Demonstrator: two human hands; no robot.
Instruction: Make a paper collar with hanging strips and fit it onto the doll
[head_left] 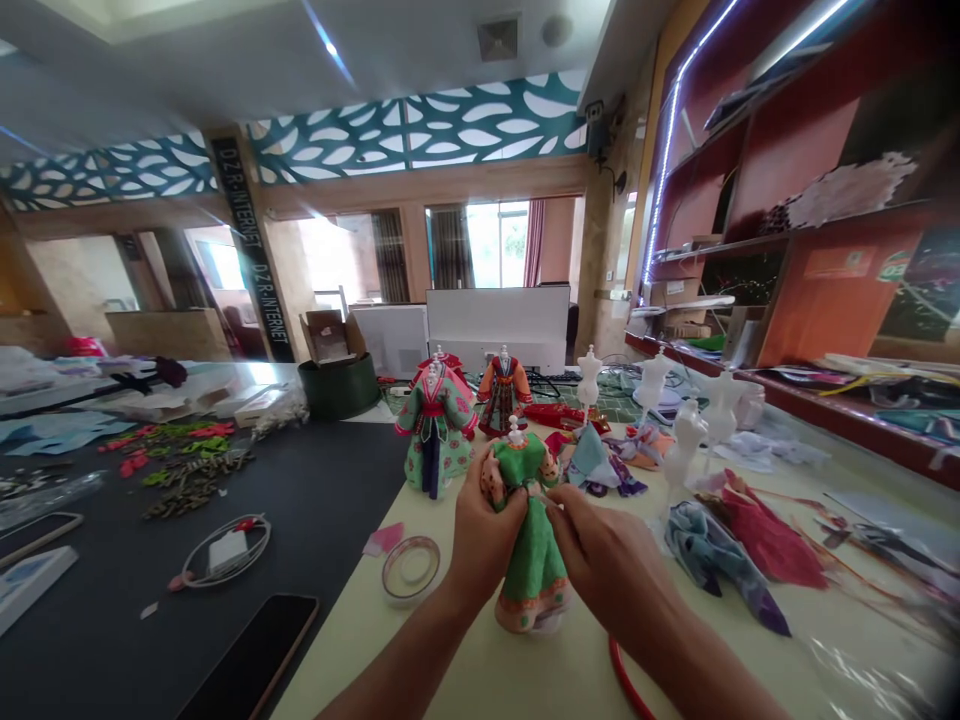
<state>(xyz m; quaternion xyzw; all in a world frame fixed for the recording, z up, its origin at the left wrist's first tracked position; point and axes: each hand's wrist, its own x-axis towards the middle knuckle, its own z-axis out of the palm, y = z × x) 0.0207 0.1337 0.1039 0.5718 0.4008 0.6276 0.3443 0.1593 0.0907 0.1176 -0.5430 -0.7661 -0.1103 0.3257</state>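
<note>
A small doll mannequin (534,550) in a green dress with an orange patterned hem stands upright on the pale table in front of me. My left hand (487,530) wraps round its left side, thumb pressed at the waist. At the right side of the waist, my right hand (592,535) is closed in a pinch; what lies between its fingertips is too small to make out. Behind stand a mannequin in a light green floral robe (442,430) and one in an orange and dark robe (504,390).
Bare white mannequins (686,440) stand at the right, near a crimson cloth (772,530) and a blue-grey cloth (701,545). A tape roll (411,570) lies left of my hands. On the dark table are a phone (251,655) and a coiled white cable (227,550).
</note>
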